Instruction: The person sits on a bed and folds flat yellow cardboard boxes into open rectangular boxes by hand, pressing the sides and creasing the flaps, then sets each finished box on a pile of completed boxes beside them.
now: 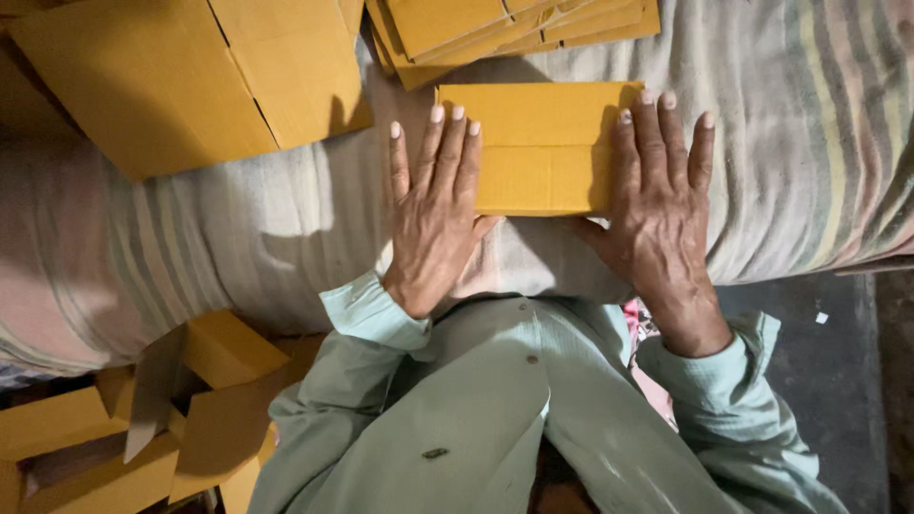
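A flat folded yellow cardboard piece lies on a striped cloth in front of me. My left hand rests flat on its left edge, fingers spread and pointing away. My right hand presses flat on its right edge, fingers stretched out too. Neither hand grips anything; both palms lie down on the cardboard and the cloth. Pale green sleeves cover both of my forearms.
A stack of flat yellow cardboard blanks lies just beyond the piece. A large flat cardboard sheet sits at the far left. Several folded yellow boxes are piled at the lower left. Dark floor shows at the right.
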